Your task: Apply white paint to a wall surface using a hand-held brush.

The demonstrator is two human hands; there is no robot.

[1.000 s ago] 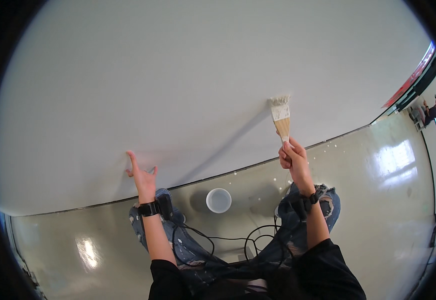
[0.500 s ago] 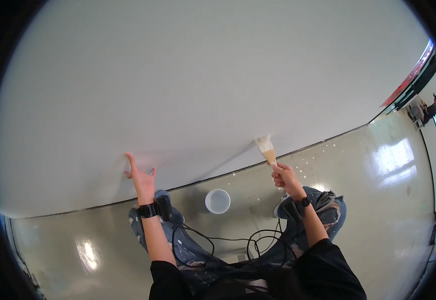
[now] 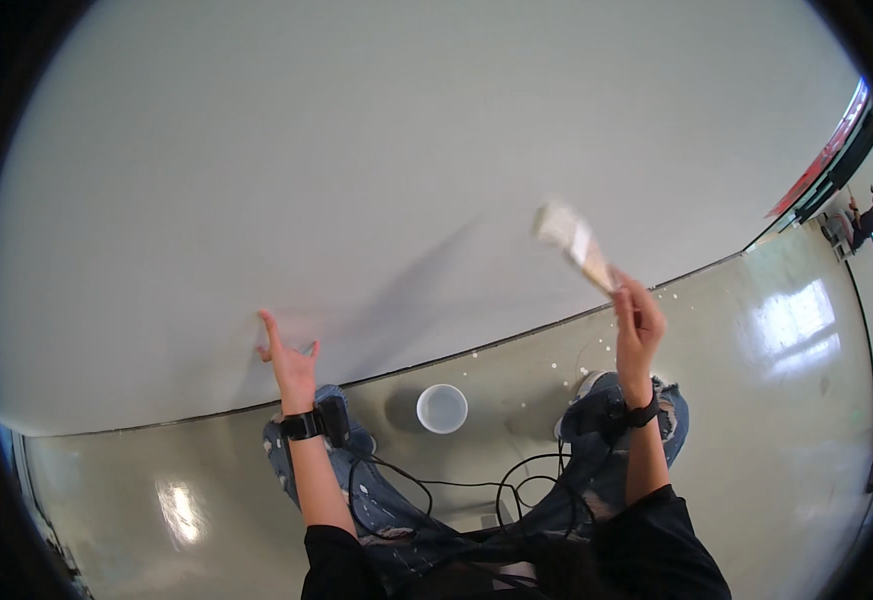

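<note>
My right hand (image 3: pixel 639 320) is closed round the handle of a paintbrush (image 3: pixel 575 243), its pale bristles up and to the left, in front of the white wall (image 3: pixel 407 150). The brush is blurred, and I cannot tell whether the bristles touch the wall. My left hand (image 3: pixel 292 362) is by the lower wall with its fingers apart and nothing in it; its fingertips seem to rest against the surface. Between my knees and the wall, a white round tub (image 3: pixel 443 409) stands on the floor, with pale contents.
Black cables (image 3: pixel 527 480) loop across the floor between my legs. White paint spots dot the glossy floor (image 3: pixel 747 420) along the wall's foot. Far off at the right, another person (image 3: pixel 867 222) is near a bright window.
My right hand has moved up and to the right with the paintbrush, which now tilts further left. The left hand has hardly moved.
</note>
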